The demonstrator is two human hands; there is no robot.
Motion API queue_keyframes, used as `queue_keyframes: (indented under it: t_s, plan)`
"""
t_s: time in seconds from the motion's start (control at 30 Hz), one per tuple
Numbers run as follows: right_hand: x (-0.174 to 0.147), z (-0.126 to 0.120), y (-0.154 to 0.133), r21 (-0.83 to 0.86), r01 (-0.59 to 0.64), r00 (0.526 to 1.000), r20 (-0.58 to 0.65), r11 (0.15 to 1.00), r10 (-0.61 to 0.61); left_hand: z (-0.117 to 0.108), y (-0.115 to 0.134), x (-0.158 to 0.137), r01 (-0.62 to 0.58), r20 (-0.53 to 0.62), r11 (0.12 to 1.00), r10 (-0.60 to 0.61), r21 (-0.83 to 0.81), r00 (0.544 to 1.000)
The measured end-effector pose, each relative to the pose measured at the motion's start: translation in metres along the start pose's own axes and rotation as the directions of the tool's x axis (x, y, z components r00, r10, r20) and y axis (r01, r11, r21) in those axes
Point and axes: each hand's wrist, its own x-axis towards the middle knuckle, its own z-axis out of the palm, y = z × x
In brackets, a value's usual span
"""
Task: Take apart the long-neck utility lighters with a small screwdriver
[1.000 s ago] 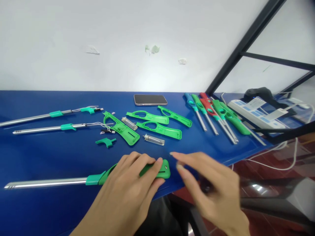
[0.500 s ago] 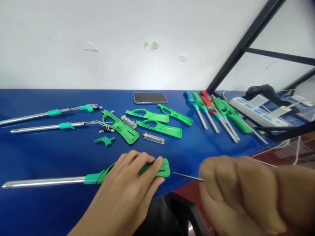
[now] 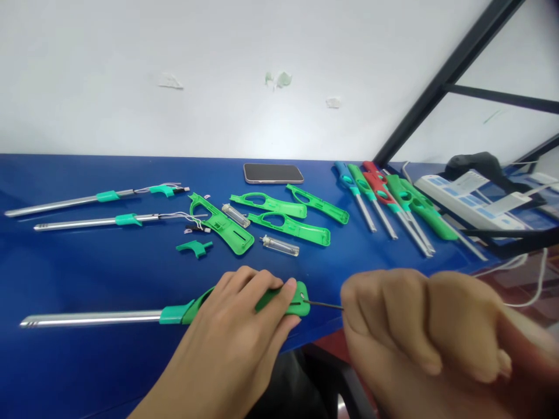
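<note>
A blue table (image 3: 87, 372) carries everything, with a white wall behind it. Along its near edge lies a long green lighter (image 3: 174, 314), metal tube pointing left, handle end toward the table's edge. The left hand (image 3: 236, 337) lies over the handle, fingers curled down and pressing it flat to the table. The right hand (image 3: 419, 331) is closed in a fist around a thin screwdriver (image 3: 325, 305), whose tip meets the small screw hole at the handle's end.

To do this well, the shaft should probably stay in line with the screw and be pushed in firmly, while the left hand stops the handle from rolling or sliding off the edge.

Farther back lie green handle shells (image 3: 279, 218), two bare tubes with wires (image 3: 109, 208), a row of whole lighters (image 3: 393, 203), a phone (image 3: 273, 173) and a power strip (image 3: 471, 203).
</note>
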Motion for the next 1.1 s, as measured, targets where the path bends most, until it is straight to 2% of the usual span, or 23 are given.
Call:
queue_keyframes:
  t_s: [0.13, 0.2, 0.3, 0.43, 0.57, 0.7, 0.9, 1.1]
  plan:
    - [0.019, 0.003, -0.014, -0.019, -0.025, 0.990, 0.141, 1.000, 0.027, 0.001, 0.000, 0.000, -0.008, -0.015, 1.000, 0.009, 0.009, 1.000]
    - [0.023, 0.003, -0.017, -0.017, -0.023, 0.987, 0.159, 1.000, 0.025, 0.001, -0.001, 0.001, -0.011, -0.010, 1.000, 0.011, 0.004, 1.000]
    - [0.018, 0.003, -0.012, 0.068, -0.027, 0.992, 0.124, 0.997, 0.018, 0.001, -0.002, 0.001, -0.008, -0.006, 1.000, 0.008, 0.003, 1.000]
    - [0.010, 0.004, -0.005, 0.185, 0.019, 1.000, 0.008, 0.983, -0.021, 0.001, -0.003, -0.001, -0.008, -0.003, 1.000, 0.008, 0.007, 1.000]
    - [0.019, 0.010, -0.011, 0.202, -0.020, 0.999, 0.047, 0.979, 0.010, 0.001, -0.003, -0.002, -0.012, -0.007, 1.000, 0.012, 0.009, 1.000]
    - [0.024, 0.009, -0.016, 0.127, -0.037, 0.992, 0.124, 0.991, 0.021, 0.001, -0.002, -0.002, -0.009, -0.003, 1.000, 0.009, 0.010, 1.000]
    - [0.013, -0.005, -0.010, 0.018, -0.038, 0.987, 0.154, 0.999, 0.035, 0.001, -0.002, 0.001, -0.008, -0.009, 1.000, 0.008, 0.010, 1.000]
    - [0.017, -0.005, -0.011, -0.053, -0.003, 0.988, 0.154, 0.999, 0.011, 0.001, -0.002, 0.000, -0.003, 0.003, 1.000, 0.003, 0.001, 1.000]
